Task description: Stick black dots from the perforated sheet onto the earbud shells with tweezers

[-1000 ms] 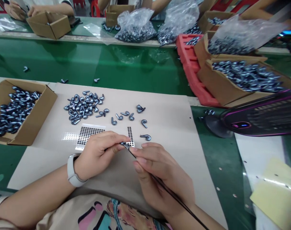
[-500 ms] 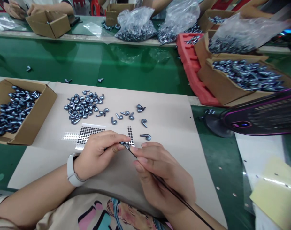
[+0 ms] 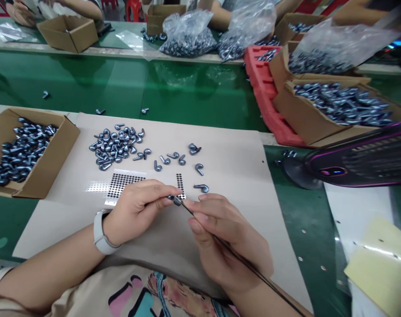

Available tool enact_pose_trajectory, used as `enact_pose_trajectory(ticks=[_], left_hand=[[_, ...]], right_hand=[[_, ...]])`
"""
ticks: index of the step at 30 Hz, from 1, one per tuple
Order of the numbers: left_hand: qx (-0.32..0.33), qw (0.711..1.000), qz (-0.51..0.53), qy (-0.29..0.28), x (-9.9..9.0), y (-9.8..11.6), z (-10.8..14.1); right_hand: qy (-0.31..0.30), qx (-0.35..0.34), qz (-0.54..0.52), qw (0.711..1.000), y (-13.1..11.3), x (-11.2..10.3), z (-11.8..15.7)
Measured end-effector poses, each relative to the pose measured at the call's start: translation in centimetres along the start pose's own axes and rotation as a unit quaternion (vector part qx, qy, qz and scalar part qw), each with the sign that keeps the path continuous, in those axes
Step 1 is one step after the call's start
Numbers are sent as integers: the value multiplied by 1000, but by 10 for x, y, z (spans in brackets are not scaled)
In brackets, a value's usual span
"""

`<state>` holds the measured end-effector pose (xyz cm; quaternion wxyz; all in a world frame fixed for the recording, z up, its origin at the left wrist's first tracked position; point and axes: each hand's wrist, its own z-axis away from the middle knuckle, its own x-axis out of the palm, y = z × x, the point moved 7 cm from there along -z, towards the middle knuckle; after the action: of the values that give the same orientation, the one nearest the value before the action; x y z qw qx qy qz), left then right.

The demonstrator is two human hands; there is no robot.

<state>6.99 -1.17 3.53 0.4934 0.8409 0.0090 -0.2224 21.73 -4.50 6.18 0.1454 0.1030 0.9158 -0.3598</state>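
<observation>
Between thumb and fingertips, my left hand [image 3: 141, 211] pinches a small dark blue-grey earbud-shaped piece [image 3: 174, 199] above the pale mat [image 3: 160, 259]. My right hand [image 3: 226, 237] grips a thin dark rod-like tool [image 3: 240, 257], its tip at the piece. The tool's exact kind cannot be made out. Behind my left hand lies a sheet with rows of black dots [image 3: 121, 182], partly hidden by the hand. A narrow strip of dots [image 3: 179, 180] is just beyond my fingertips. A pile of similar pieces [image 3: 112, 143] lies farther back, with several loose ones to its right.
A cardboard box of pieces [image 3: 63, 152] stands at the left. At the right are a red crate [image 3: 269, 99], a fuller box [image 3: 339, 105] and a dark device on a round base [image 3: 358, 160]. Green belt pieces move beyond; people's arms show across it.
The loose pieces on the green belt have shifted right. My right hand and the tool have moved slightly right, and the tool tip sits a little farther from my left fingertips.
</observation>
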Motion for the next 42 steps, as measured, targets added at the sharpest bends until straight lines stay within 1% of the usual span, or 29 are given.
enact_pose_trajectory(ticks=[11,21,26,29,31,38,42], left_hand=[[0,1000,-7,0,1,-1,0],[10,1000,-9,-9,1,0,1],[8,1000,-20,-10,1,-1,1],[9,1000,-19,-10,1,-1,1],[10,1000,-20,-8,0,0,0],[18,1000,-24,-11,1,2,0],[18,999,-31,-14,1,1,0]], right_hand=[[-18,26,-28,999,1,1,-3],[-8,63,-37,997,6,1,-1],[-14,66,-36,997,6,1,-3],[1,74,-41,996,7,-2,-3],[9,74,-42,996,7,-3,-3],[-14,54,-34,998,4,1,-5],[-25,45,-12,999,2,2,-4]])
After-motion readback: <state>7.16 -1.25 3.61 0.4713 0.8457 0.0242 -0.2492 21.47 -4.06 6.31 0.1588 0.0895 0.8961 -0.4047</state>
